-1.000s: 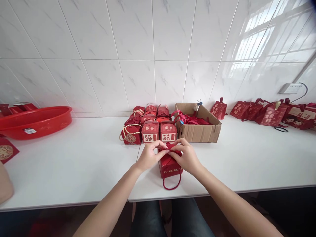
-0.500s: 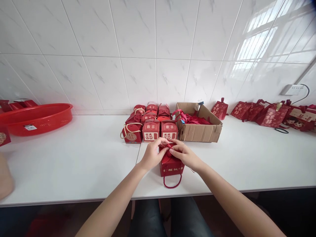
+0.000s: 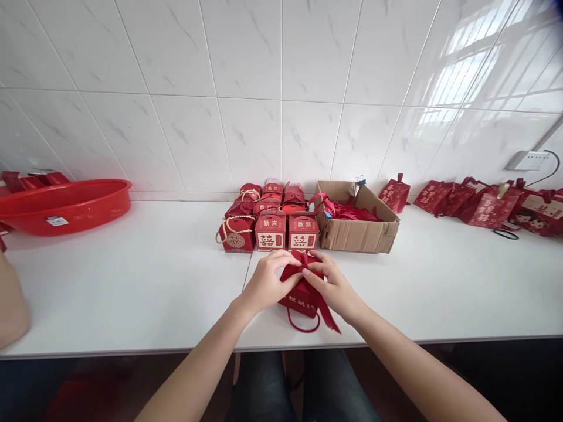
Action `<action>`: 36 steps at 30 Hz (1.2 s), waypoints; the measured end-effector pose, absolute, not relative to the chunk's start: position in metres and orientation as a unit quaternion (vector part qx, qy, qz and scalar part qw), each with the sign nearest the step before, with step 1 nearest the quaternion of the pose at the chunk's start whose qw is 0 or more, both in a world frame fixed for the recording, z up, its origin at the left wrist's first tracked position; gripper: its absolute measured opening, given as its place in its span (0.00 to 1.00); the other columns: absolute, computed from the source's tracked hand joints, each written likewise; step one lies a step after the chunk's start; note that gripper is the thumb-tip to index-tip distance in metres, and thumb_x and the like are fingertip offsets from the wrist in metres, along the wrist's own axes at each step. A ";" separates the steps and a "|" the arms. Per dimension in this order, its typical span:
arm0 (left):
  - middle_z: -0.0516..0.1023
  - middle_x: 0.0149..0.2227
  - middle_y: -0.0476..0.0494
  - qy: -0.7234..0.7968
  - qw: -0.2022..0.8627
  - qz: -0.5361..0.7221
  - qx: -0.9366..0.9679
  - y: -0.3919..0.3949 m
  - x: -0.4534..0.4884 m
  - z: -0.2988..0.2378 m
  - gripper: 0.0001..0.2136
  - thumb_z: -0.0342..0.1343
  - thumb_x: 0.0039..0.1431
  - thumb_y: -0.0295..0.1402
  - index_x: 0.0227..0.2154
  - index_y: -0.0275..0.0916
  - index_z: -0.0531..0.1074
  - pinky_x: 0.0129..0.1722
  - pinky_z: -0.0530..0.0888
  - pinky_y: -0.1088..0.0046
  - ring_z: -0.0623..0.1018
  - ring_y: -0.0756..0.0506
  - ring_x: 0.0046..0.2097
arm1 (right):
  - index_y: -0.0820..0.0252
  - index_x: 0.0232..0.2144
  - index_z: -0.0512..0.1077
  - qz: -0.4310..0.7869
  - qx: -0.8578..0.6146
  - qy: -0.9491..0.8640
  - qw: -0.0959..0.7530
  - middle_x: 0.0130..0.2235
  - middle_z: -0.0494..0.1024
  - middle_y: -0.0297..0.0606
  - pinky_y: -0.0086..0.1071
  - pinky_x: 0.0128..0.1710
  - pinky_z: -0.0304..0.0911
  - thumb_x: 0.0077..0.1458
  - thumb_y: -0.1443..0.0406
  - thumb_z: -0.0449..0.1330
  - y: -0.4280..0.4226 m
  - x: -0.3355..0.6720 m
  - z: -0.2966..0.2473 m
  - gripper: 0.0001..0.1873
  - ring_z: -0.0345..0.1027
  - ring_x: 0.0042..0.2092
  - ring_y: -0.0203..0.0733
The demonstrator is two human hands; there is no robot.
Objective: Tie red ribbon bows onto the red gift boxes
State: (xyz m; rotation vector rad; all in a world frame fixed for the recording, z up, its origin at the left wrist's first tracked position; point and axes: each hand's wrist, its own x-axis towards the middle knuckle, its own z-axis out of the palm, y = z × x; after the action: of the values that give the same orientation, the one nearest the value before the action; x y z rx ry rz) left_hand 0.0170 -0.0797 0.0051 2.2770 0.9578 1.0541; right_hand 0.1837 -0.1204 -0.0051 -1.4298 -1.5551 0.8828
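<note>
A red gift box (image 3: 297,303) with gold characters and a red cord handle (image 3: 303,330) stands near the table's front edge, turned slightly. On its top is a red ribbon (image 3: 326,313), gathered at the middle, one tail hanging down the right front. My left hand (image 3: 273,281) pinches the ribbon from the left, thumb and fingers curled at the knot. From the right, my right hand (image 3: 331,283) pinches it too, with thumb and forefinger close to the left fingertips. The fingers partly hide the knot and the box top.
Several finished-looking red boxes (image 3: 270,237) stand in rows behind. Beside them is a cardboard box (image 3: 358,236) of red ribbon. A red basin (image 3: 88,208) sits far left, near another person's arm (image 3: 11,299). Red bags (image 3: 490,205) line the wall at right.
The box has turned a little and shifted slightly left. A ribbon tail now hangs over its right front. Both hands have stayed at the knot and moved slightly lower.
</note>
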 end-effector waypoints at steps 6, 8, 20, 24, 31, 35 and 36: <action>0.79 0.37 0.46 0.352 0.257 0.376 0.818 -0.077 0.015 0.007 0.04 0.57 0.54 0.30 0.32 0.40 0.75 0.44 0.71 0.69 0.76 0.46 0.41 | 0.55 0.43 0.72 0.273 -0.567 -0.651 0.425 0.58 0.62 0.45 0.50 0.61 0.46 0.56 0.54 0.53 -0.128 0.196 -0.002 0.17 0.45 0.65 0.51; 0.78 0.36 0.47 0.351 0.272 0.368 0.817 -0.076 0.014 0.007 0.04 0.56 0.54 0.29 0.33 0.40 0.74 0.44 0.71 0.70 0.76 0.46 0.41 | 0.57 0.46 0.68 0.186 -0.550 -0.678 0.450 0.58 0.63 0.46 0.48 0.60 0.48 0.57 0.59 0.52 -0.120 0.204 -0.002 0.16 0.49 0.63 0.49; 0.77 0.37 0.49 0.378 0.290 0.350 0.807 -0.072 0.011 0.008 0.05 0.55 0.51 0.27 0.32 0.40 0.73 0.43 0.71 0.70 0.75 0.47 0.42 | 0.58 0.46 0.64 0.017 -0.405 -0.858 0.315 0.37 0.77 0.37 0.46 0.53 0.54 0.57 0.72 0.51 -0.088 0.233 0.012 0.14 0.69 0.40 0.41; 0.77 0.38 0.49 0.385 0.289 0.349 0.804 -0.072 0.012 0.009 0.06 0.54 0.52 0.28 0.32 0.41 0.73 0.43 0.71 0.70 0.75 0.46 0.43 | 0.59 0.36 0.69 0.000 -0.417 -0.851 0.319 0.35 0.78 0.39 0.40 0.44 0.58 0.59 0.68 0.51 -0.105 0.240 0.022 0.07 0.69 0.36 0.41; 0.77 0.39 0.48 0.390 0.304 0.345 0.798 -0.073 0.013 0.011 0.06 0.54 0.51 0.28 0.32 0.41 0.72 0.46 0.70 0.68 0.75 0.45 0.45 | 0.58 0.38 0.65 0.453 -0.511 -0.661 0.311 0.23 0.74 0.32 0.29 0.26 0.61 0.55 0.56 0.56 -0.111 0.244 0.021 0.13 0.65 0.24 0.35; 0.77 0.38 0.48 0.389 0.311 0.341 0.797 -0.073 0.013 0.012 0.05 0.54 0.50 0.28 0.31 0.40 0.72 0.48 0.70 0.66 0.75 0.45 0.46 | 0.58 0.36 0.62 0.476 -0.516 -0.641 0.311 0.20 0.72 0.30 0.29 0.24 0.60 0.55 0.53 0.56 -0.103 0.241 0.010 0.15 0.64 0.22 0.35; 0.77 0.38 0.48 0.387 0.315 0.341 0.797 -0.072 0.013 0.012 0.05 0.54 0.50 0.28 0.31 0.40 0.72 0.48 0.70 0.66 0.75 0.45 0.46 | 0.57 0.35 0.63 0.429 -0.537 -0.656 0.312 0.21 0.72 0.31 0.30 0.25 0.61 0.55 0.53 0.55 -0.101 0.241 0.009 0.15 0.65 0.23 0.36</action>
State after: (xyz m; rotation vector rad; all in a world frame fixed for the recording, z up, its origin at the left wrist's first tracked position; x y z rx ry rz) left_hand 0.0132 -0.0723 0.0120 2.0998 1.0201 0.8987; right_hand 0.2410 -0.1009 0.0086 -1.4165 -1.7316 1.1318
